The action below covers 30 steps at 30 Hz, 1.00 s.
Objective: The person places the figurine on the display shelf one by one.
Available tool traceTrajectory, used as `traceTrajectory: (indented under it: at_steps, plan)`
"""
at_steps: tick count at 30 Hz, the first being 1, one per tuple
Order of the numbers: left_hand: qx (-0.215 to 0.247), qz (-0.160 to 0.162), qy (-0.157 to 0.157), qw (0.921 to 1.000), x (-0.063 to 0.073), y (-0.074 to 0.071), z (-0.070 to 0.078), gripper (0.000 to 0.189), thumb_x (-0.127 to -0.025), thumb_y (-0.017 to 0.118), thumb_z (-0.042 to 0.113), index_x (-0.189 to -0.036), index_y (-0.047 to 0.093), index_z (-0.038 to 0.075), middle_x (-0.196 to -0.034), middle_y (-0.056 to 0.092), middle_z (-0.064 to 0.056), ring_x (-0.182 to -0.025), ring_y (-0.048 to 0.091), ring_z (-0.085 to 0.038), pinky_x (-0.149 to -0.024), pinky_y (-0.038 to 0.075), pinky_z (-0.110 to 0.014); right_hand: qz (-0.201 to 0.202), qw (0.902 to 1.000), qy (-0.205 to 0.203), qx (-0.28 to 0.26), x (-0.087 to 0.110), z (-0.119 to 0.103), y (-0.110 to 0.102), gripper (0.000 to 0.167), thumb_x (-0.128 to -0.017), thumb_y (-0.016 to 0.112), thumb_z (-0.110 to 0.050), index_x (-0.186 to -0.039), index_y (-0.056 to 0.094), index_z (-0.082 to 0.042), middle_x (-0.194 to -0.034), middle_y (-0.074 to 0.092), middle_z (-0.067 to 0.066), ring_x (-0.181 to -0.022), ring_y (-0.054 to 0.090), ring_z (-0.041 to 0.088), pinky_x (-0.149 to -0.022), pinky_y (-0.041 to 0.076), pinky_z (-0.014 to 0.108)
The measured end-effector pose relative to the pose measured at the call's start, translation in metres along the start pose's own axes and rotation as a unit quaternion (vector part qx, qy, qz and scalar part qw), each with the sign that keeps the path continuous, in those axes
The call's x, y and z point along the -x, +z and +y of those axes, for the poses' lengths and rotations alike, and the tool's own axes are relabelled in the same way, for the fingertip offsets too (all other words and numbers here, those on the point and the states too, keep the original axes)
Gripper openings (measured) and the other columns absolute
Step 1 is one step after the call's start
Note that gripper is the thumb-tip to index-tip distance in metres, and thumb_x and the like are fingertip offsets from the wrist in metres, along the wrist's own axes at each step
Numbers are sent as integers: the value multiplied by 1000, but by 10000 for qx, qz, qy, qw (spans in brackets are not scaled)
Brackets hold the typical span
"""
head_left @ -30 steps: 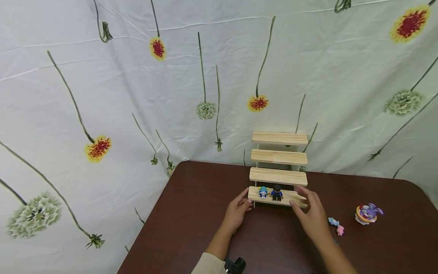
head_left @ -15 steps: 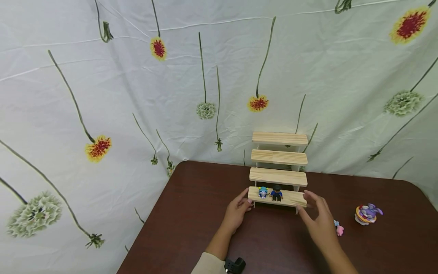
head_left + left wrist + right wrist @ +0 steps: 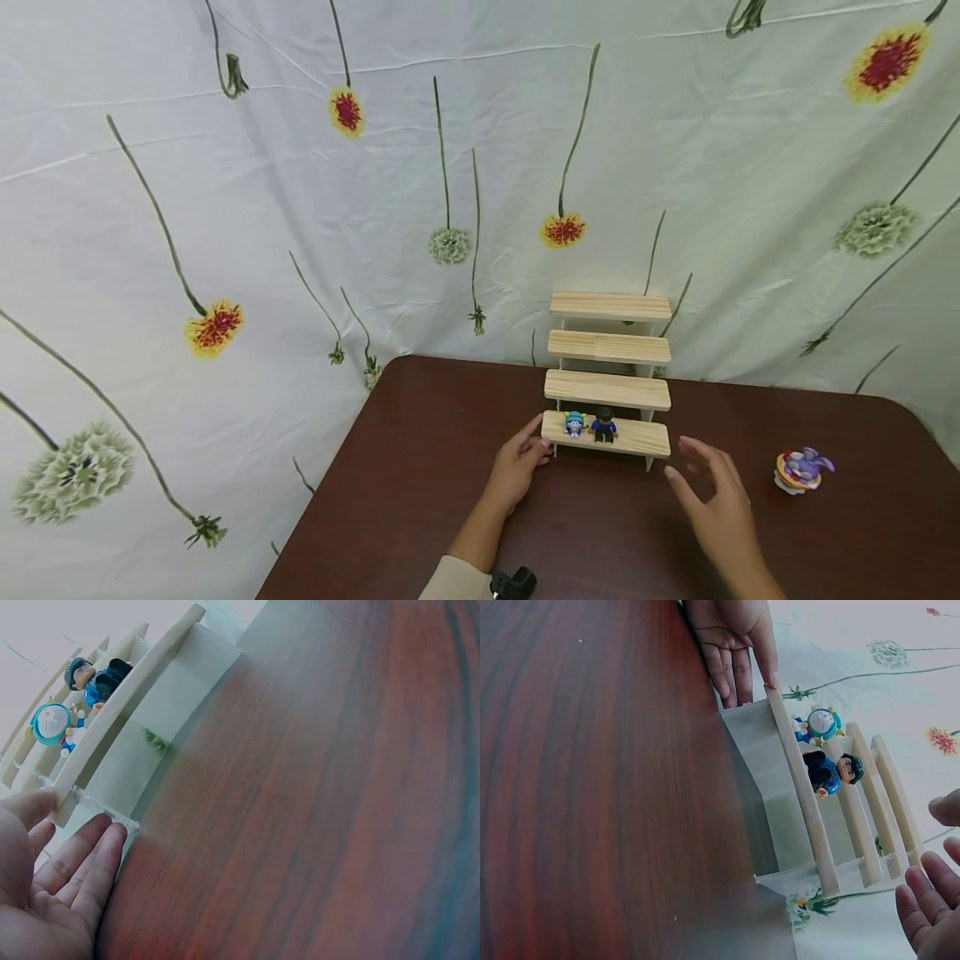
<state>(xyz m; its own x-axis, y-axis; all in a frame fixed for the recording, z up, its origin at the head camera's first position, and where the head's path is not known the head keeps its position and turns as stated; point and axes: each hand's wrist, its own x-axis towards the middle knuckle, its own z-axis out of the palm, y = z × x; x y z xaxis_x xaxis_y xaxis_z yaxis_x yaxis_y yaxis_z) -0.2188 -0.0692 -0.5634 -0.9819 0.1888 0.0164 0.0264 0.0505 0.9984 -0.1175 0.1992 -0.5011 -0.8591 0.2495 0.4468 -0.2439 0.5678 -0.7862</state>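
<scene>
A four-tier wooden display stand [image 3: 607, 386] rises at the back of the table. Its lowest shelf carries two small toy figures: one with a teal cap and yellow tufts [image 3: 574, 424], the other in a dark cap and blue top [image 3: 603, 427]. My left hand [image 3: 513, 471] grips the left end of that shelf, thumb at the front corner; in the left wrist view its fingers [image 3: 97, 862] lie against the clear side support. Apart from the stand's right end, my right hand [image 3: 718, 504] hovers with spread, slightly bent fingers, holding nothing.
A purple long-eared toy in a cup-like base [image 3: 802, 471] stands to the right on the dark brown table [image 3: 862, 533]. Behind the table hangs a white flower-printed cloth [image 3: 390, 192]. A black strap-like object [image 3: 513, 582] is near my left sleeve.
My right hand has let go of the stand's right end and drawn away to the right and toward me, hiding the small blue and pink pieces. My left hand stays at the left end.
</scene>
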Motion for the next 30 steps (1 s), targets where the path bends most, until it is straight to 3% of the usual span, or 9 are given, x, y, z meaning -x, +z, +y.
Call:
traceTrajectory:
  at_steps: [6, 9, 20, 24, 30]
  plan:
    - [32, 3, 20, 10000, 1, 0, 2, 53, -104, 59, 22, -154, 44, 14, -119, 70, -20, -112, 69, -29, -95, 61, -30, 35, 9996, 274, 82, 5, 6, -7, 48, -90, 74, -3, -136, 59, -6, -124, 52, -13, -112, 46, -18, -92, 39, -5]
    - [31, 11, 1, 10000, 1, 0, 3, 54, -104, 59, 23, -154, 44, 15, -119, 70, -19, -111, 69, -27, -95, 61, -30, 55, 9995, 303, 112, 8, 9, -11, 48, -91, 74, -3, -136, 59, -6, -124, 51, -15, -112, 45, -18, -92, 39, -5]
    - [13, -22, 19, 10000, 1, -1, 2, 54, -104, 59, 24, -155, 43, 14, -119, 70, -19, -110, 70, -26, -95, 61, -30, -256, 9940, 851, 642, 20, 17, -28, 48, -96, 72, -20, -140, 56, -11, -128, 56, 5, -101, 42, -19, -77, 39, 10]
    - [-24, -35, 87, 10000, 1, -1, 1, 54, -104, 59, 25, -154, 44, 13, -119, 70, -21, -109, 70, -25, -94, 61, -30, -333, 9938, 834, 657, 22, 22, -30, 48, -96, 71, -18, -140, 55, -6, -128, 57, 10, -104, 36, -22, -79, 39, 3]
    - [-4, -29, 89, 10000, 1, -1, 0, 54, -104, 59, 24, -154, 44, 13, -120, 69, -22, -110, 70, -27, -95, 61, -31, -206, 9947, 770, 654, 26, 28, -31, 46, -92, 75, -10, -134, 58, -2, -122, 58, 7, -103, 38, -23, -81, 39, -4]
